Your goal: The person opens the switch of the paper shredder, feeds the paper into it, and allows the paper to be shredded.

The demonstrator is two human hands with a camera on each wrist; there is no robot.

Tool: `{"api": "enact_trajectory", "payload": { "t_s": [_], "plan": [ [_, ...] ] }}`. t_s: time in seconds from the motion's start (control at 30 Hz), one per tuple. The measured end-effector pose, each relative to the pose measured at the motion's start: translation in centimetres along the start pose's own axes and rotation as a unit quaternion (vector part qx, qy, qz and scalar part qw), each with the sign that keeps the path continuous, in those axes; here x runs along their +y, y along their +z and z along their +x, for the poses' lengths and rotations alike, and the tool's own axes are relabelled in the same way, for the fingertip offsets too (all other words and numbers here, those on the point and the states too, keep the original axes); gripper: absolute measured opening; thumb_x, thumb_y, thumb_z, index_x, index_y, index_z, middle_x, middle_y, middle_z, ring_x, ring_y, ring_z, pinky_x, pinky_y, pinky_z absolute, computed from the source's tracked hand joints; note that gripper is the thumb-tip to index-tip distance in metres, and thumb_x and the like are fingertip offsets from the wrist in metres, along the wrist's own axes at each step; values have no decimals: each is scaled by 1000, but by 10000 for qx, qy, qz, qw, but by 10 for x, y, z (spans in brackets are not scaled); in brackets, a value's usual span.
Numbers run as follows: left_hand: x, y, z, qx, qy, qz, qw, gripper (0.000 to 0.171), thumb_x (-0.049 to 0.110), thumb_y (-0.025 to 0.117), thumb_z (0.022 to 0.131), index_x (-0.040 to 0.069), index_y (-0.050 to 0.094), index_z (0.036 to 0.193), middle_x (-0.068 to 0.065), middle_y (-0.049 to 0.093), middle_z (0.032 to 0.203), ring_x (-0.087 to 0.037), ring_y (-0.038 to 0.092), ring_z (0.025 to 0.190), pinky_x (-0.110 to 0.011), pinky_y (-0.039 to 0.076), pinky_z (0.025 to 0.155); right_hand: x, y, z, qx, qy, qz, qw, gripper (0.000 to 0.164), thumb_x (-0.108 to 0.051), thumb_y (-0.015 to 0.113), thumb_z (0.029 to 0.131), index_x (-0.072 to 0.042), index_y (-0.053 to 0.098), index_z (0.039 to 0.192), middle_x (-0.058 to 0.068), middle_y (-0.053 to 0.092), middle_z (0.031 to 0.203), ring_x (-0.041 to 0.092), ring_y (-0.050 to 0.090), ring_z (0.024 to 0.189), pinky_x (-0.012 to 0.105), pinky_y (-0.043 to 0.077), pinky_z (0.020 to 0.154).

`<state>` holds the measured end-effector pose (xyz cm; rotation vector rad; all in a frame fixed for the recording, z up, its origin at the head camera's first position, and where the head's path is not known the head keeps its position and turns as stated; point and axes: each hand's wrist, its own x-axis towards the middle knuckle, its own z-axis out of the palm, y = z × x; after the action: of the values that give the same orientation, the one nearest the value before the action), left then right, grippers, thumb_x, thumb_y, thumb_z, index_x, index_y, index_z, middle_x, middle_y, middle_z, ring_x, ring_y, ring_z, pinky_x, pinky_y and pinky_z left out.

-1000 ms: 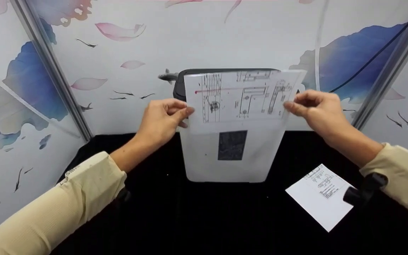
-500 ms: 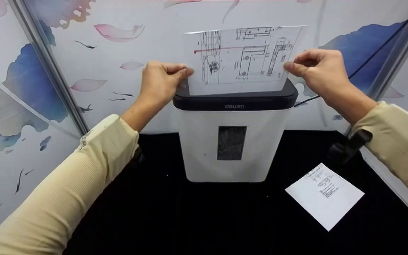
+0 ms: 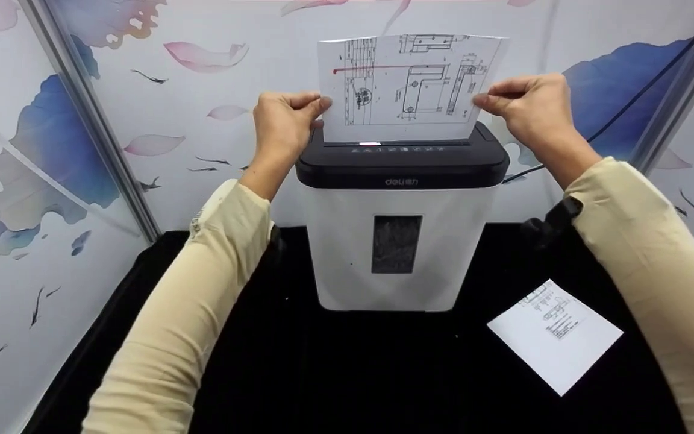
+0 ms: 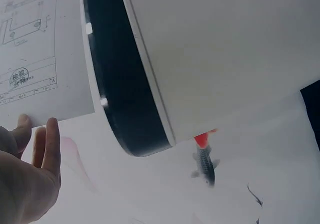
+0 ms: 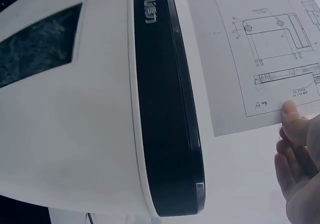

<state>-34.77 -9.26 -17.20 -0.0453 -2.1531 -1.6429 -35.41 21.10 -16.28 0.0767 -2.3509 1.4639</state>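
A sheet of paper [image 3: 383, 90] printed with technical drawings stands upright over the black top of a white paper shredder [image 3: 335, 247]. My left hand [image 3: 287, 120] pinches the sheet's left edge, and my right hand [image 3: 531, 108] pinches its right edge. The sheet's lower edge is at the slot area, beside a small light; whether it has entered the slot I cannot tell. In the left wrist view, the left fingers [image 4: 52, 146] are at the paper's edge. The right wrist view has the right thumb [image 5: 295, 124] on the drawing's corner.
Another, smaller-looking printed sheet [image 3: 555, 337] lies on the black cloth [image 3: 383, 374] to the right of the shredder. A black cable [image 3: 642, 90] runs behind at the right. Patterned white panels [image 3: 232, 181] with metal posts [image 3: 91, 120] enclose the area.
The sheet and both hands have risen from in front of the shredder to above its top. In the last half second they moved slightly farther back, and the shredder's top panel came into sight.
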Motion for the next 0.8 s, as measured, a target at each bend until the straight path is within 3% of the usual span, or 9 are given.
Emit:
{"api": "enact_trajectory", "payload": {
  "t_s": [0.13,0.3,0.5,0.8],
  "plan": [
    [-8,6,3,182,68,189,9996,21,22,71,77,11,73,95,-4,72,95,-11,69,73,-18,55,69,2,4,6,44,-27,-379,9993,37,-38,79,62,-17,73,92,-19,69,79,0,55,83,17,41,74],
    [-20,14,3,415,79,272,9987,21,22,71,77,11,73,95,-5,72,95,-11,69,73,-18,55,66,8,10,7,-1,22,-586,9983,40,-37,77,65,-15,71,98,-7,71,96,4,59,88,17,44,74],
    [-23,17,5,668,278,229,9971,22,22,72,76,10,73,95,-5,72,95,-10,68,75,-16,54,65,12,17,8,230,-152,-823,9962,38,-35,77,67,-15,72,99,-4,71,98,4,62,91,16,46,76],
    [-34,18,5,653,153,367,9971,21,21,73,76,10,74,94,-5,72,94,-10,67,76,-16,53,65,20,25,5,184,-140,-1356,9905,37,-37,75,70,-18,70,102,3,68,108,6,58,89,14,45,64]
  ]
}}
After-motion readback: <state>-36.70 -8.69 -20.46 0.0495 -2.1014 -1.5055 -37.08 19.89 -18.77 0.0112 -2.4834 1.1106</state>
